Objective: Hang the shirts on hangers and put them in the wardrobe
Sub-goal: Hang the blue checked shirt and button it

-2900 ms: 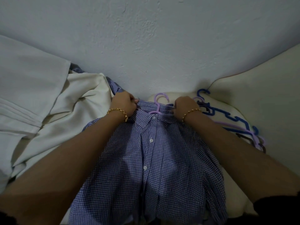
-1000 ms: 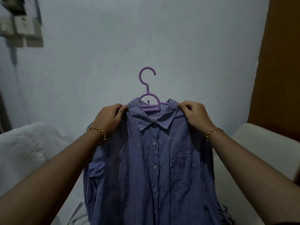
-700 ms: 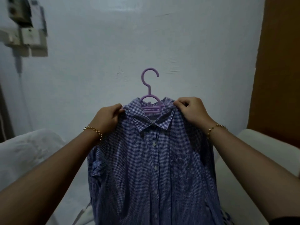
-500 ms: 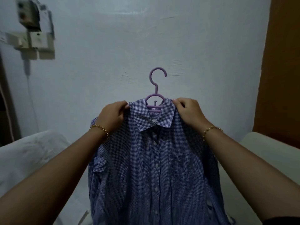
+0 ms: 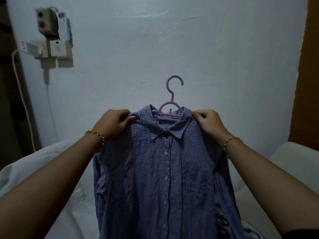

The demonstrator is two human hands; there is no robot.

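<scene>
Shoulder grip, shirt aloft: the step in hand, as we judge it, is carrying the hung shirt (image 5: 164, 169) to the wardrobe. Doing it well means pinching through the cloth onto the hanger's arms, holding both sides level so the collar cannot slide off one end, and lifting high enough that the tail clears the bedding (image 5: 25, 169). One hand will then have to go to the hook to set it over a rail.

The fingers (image 5: 127, 118) of our left hand (image 5: 114, 120) are curled tight, thumb against forefinger, clamped on the shoulder cloth just outside the collar. The fingers (image 5: 198, 114) of our right hand (image 5: 208, 122) are bunched the same way on the opposite shoulder. Whether either pinch also catches the hanger's arm under the fabric, we cannot tell.

A gold bead bracelet circles each wrist. Between the hands the blue-and-white check shirt hangs upright in the air, buttoned, front toward us. The lilac hanger (image 5: 170, 107) sits inside its collar with the hook standing free above, touching nothing.

Behind is a pale wall (image 5: 207, 49), with a switch box (image 5: 50, 40) and cable at upper left. A cream cushion (image 5: 293, 161) lies at lower right. A brown panel (image 5: 309, 83) runs down the right edge; we cannot say whether it belongs to the wardrobe, and no rail is in view.
</scene>
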